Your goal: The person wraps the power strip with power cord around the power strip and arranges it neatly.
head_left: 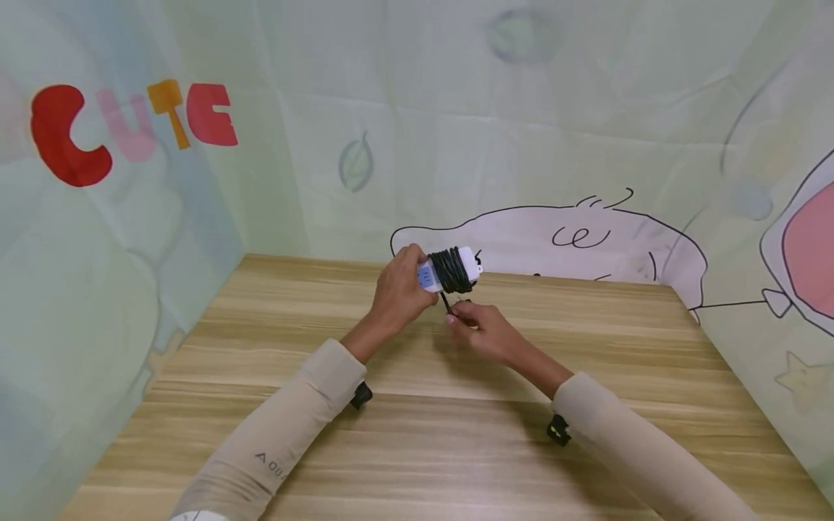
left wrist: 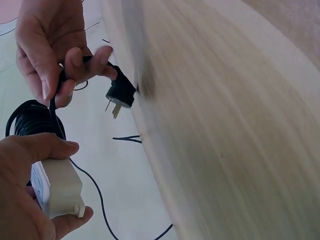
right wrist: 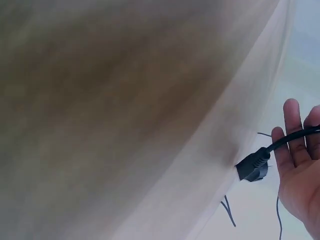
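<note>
My left hand (head_left: pixel 399 291) grips one end of a white power strip (head_left: pixel 469 262), which is raised above the table and has a blue label near the fingers. Black cord (head_left: pixel 449 270) is wound in several turns round the strip's middle. Just to the right and nearer, my right hand (head_left: pixel 485 331) pinches the loose stretch of that cord. The black plug (left wrist: pixel 121 91) hangs from the cord end beside the right fingers, its metal prongs showing in the left wrist view. In the right wrist view, the cord crosses the fingers above the plug (right wrist: pixel 252 166).
A wood-grain table (head_left: pixel 443 449) spreads beneath both hands. Printed cloth walls (head_left: pixel 313 181) with cartoon drawings and letters stand along its back and sides. Small black devices (head_left: pixel 557 430) are strapped at both wrists.
</note>
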Demonstrator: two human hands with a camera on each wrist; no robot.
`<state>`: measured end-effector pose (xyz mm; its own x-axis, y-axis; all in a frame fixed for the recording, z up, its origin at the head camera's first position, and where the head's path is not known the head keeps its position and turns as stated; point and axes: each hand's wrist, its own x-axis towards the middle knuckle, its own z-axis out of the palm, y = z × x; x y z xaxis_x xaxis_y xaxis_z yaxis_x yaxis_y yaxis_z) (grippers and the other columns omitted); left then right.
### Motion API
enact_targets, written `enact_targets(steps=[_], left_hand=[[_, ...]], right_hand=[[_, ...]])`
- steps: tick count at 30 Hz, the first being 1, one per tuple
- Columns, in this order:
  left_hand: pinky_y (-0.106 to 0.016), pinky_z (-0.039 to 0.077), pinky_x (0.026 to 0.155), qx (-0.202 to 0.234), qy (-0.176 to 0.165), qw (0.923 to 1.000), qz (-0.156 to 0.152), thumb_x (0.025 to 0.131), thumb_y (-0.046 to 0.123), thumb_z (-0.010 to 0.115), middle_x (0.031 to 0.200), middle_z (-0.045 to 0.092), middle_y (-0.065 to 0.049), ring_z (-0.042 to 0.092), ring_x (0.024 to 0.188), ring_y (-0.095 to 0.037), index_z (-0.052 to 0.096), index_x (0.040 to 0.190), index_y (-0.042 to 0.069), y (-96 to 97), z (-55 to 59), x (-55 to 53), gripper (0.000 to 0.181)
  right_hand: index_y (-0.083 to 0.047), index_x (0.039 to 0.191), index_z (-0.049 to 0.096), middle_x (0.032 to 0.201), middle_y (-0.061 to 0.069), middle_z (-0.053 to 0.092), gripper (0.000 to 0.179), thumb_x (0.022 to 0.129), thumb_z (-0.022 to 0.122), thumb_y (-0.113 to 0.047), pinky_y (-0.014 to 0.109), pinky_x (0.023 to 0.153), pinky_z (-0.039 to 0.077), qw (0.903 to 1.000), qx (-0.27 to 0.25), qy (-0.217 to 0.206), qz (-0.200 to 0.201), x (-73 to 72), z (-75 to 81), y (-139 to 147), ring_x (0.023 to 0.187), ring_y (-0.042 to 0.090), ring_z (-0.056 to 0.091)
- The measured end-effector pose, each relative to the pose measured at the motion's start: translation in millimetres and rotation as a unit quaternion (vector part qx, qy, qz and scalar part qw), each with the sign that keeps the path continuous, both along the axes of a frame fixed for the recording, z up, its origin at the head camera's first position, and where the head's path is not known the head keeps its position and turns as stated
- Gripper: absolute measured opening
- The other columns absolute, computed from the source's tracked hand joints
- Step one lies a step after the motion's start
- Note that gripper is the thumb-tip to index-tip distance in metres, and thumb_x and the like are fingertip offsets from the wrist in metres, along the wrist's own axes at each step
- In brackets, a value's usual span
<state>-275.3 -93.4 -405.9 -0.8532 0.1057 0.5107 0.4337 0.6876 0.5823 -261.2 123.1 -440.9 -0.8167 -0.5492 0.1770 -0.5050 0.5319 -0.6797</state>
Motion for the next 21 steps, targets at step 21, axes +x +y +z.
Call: enact_targets(steps=[21], left_hand=[[-0.05,0.06,0.08,-0.082,-0.044,0.9957,0.003,0.072,-0.002,0.093,0.108,0.07,-0.017,0.069,0.093,-0.034,0.061,0.114,0.004,-5.6,-9.2,-6.7,0.054]], right_hand=[[-0.012,0.114,0.081,0.089,-0.003,0.071,0.017,0.111,0.069,-0.024,0.032,0.07,0.05,0.9566,0.147,0.247,0.045,5.5,11.9,20.3,0.077,0.01,0.058]])
